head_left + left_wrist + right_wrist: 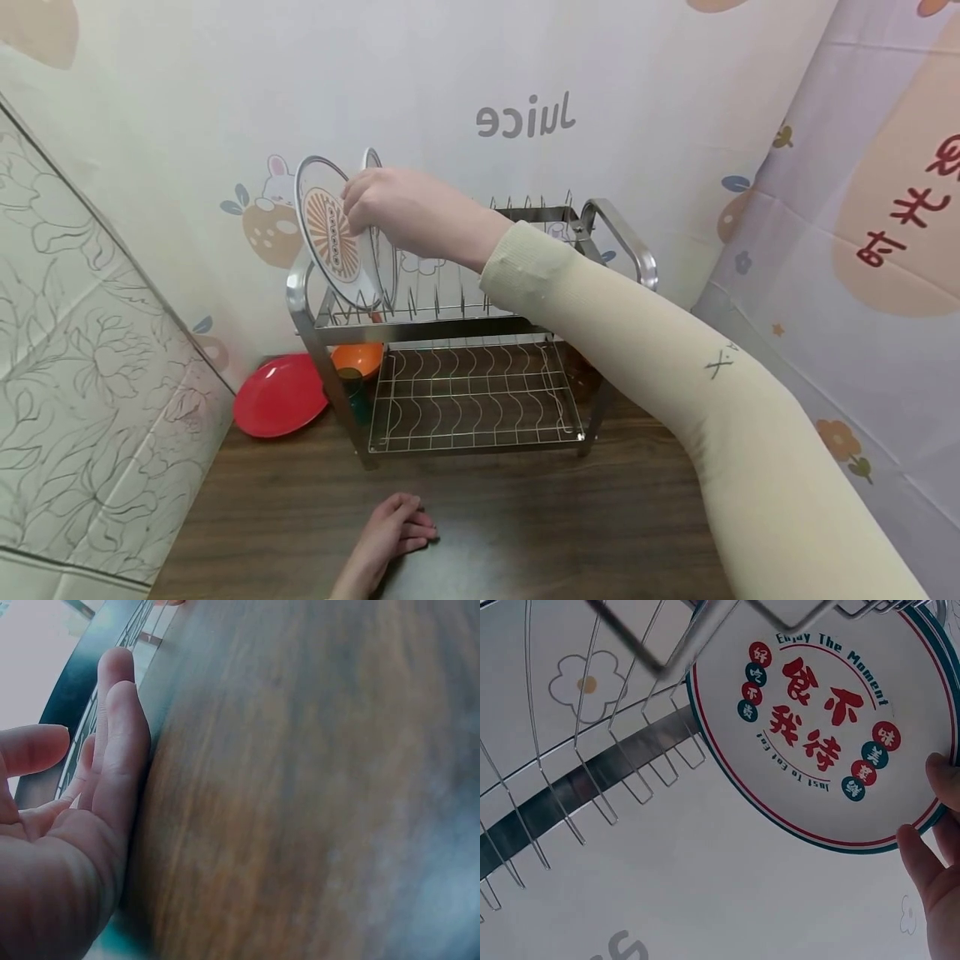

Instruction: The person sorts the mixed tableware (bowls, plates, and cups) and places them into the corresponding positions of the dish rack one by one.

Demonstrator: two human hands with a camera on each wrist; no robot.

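Note:
My right hand (408, 212) is at the upper left of a metal dish rack (465, 327). It pinches the rim of a white plate (810, 750) with a teal and red edge and printed lettering. In the head view the hand covers much of that plate, which stands among the upper wires. Just left of it a white plate with an orange sunburst print (330, 237) leans upright in the same tier, close to my fingertips. My left hand (390, 533) rests on the wooden table (540, 508) in front of the rack, fingers loosely bent and holding nothing.
A red plate (277, 396) lies on the table left of the rack. Beside the rack's left leg are an orange bowl (358, 358) and a dark green object (357, 398). The rack's lower wire shelf (472, 400) sits below. Patterned cloth walls (637, 125) stand behind.

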